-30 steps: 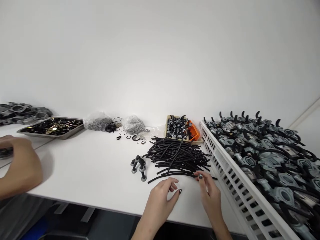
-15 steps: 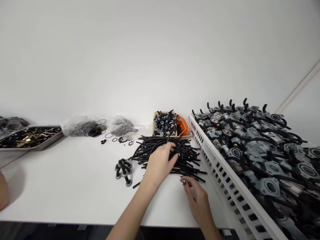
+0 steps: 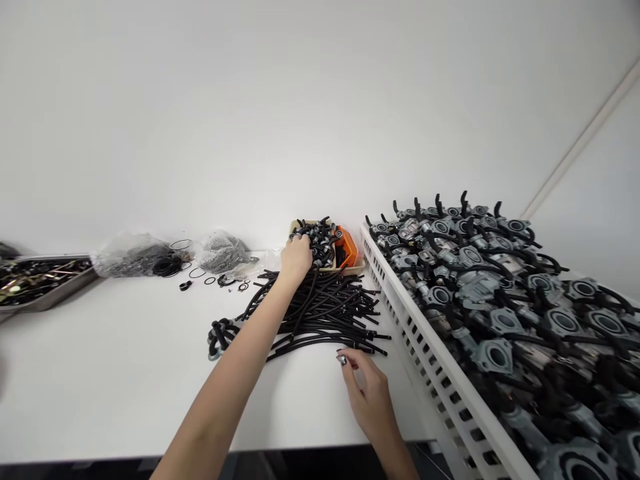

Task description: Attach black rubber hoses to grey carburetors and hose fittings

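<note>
My left hand [image 3: 297, 257] reaches over the front left of a cream tray [image 3: 291, 231]. That tray is heaped with short black hoses with grey round ends [image 3: 323, 239]. The fingertips point down among them and are hidden, so I cannot tell whether they grip a piece. Close to the table's front, my right hand [image 3: 369, 393] is loosely bent and open, thumb near the fingertips, with nothing visible in it. Just beyond it lies a wide pile of long thin black hoses [image 3: 325, 307]. Left of my forearm sits a small group of grey-ended short hoses [image 3: 220, 335].
An orange bin [image 3: 351, 248] stands beside the tray. To the right, a white slotted crate [image 3: 425, 340] is full of grey metal housings with black hoses [image 3: 495, 320]. Plastic bags of parts [image 3: 220, 250], black rings [image 3: 167, 267] and a metal tray [image 3: 60, 297] lie left.
My left hand has moved from above the long hoses forward to the cream tray. My right hand keeps much the same pose. The view has shifted slightly to the right.
</note>
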The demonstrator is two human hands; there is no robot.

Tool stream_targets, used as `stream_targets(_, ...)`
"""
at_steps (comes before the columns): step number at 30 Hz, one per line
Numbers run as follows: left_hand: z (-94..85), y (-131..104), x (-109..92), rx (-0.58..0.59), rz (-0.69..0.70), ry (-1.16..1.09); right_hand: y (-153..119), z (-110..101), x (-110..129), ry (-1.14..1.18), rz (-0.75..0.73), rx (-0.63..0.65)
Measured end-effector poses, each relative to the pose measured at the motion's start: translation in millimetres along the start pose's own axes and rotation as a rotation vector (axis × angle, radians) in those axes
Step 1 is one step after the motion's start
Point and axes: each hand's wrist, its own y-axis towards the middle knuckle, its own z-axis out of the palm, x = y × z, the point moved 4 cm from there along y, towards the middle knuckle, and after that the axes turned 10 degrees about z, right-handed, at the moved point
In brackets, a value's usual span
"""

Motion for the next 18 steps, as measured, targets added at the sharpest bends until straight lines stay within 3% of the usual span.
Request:
stream_targets(8,13.7,23,23,-0.04,-0.045,0.031,0,2,0,0.005,-0.012,-0.005)
stream_targets(18,40.8,50,8,-0.009,0.187,-0.001,0,3,-4,0.012,0.069,0.035)
